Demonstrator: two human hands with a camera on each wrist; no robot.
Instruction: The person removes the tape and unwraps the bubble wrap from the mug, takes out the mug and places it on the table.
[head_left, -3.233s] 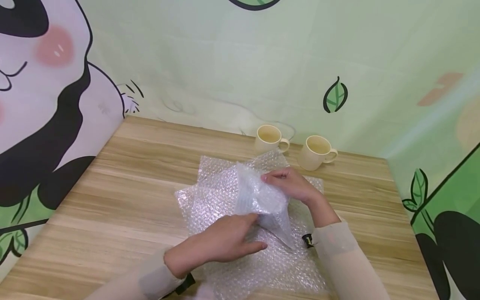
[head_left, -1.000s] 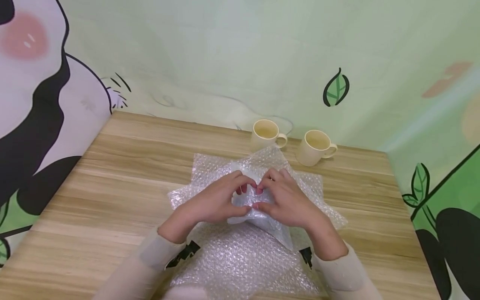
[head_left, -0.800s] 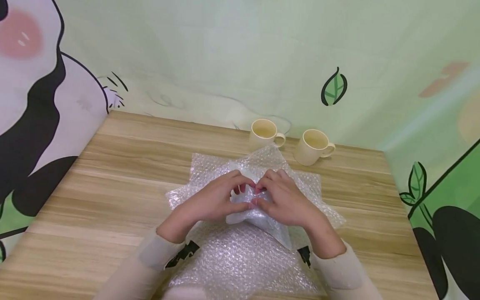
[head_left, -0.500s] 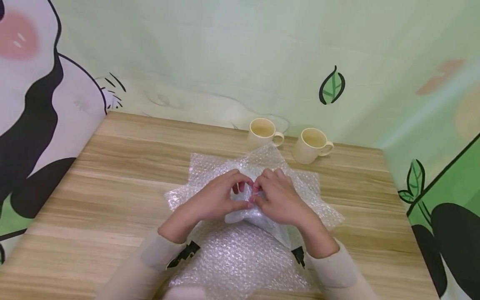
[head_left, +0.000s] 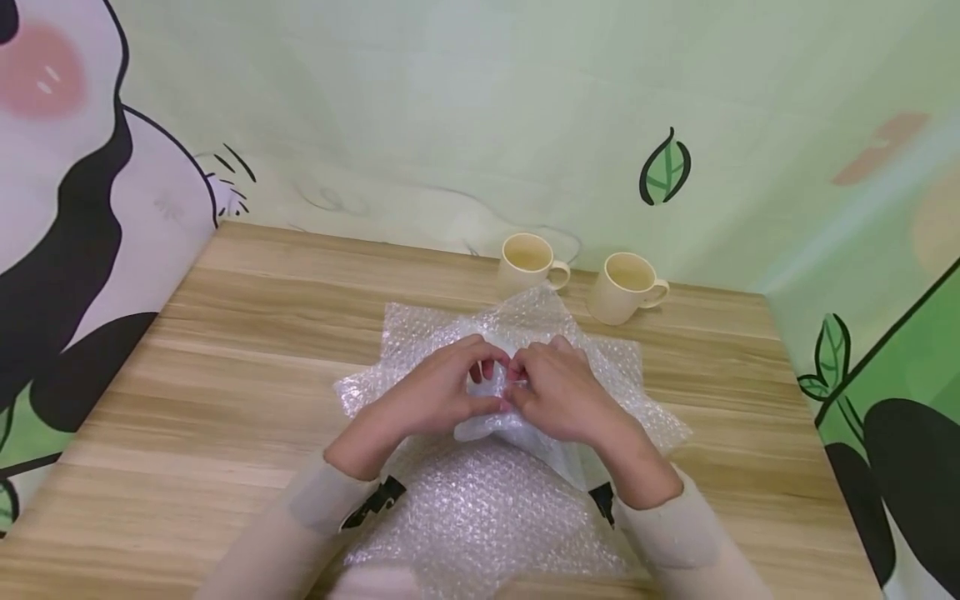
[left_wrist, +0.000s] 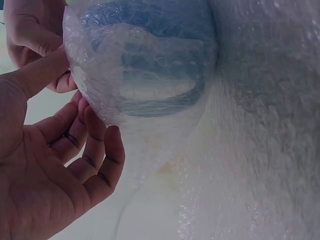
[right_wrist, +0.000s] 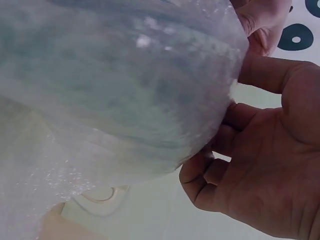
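A bluish object, apparently a mug with a looped handle, shows through bubble wrap in the left wrist view. Both hands meet over this bundle in the middle of the table. My left hand pinches the wrap's edge between thumb and curled fingers. Just beside it, my right hand pinches the same gathered edge, its fingertips close to the left ones. Loose bubble wrap sheets lie spread under the bundle. From the head view the hands hide most of the wrapped object.
Two cream mugs stand upright behind the wrap, the right mug nearer, both handles to the right. The wooden table ends at a green printed backdrop. Corners of the sheets reach close to the mugs.
Earlier the hands were apart, the left flat and low, the right on the far flap. They came together at the top of the bundle. Lately the right fingertips have shifted slightly left.
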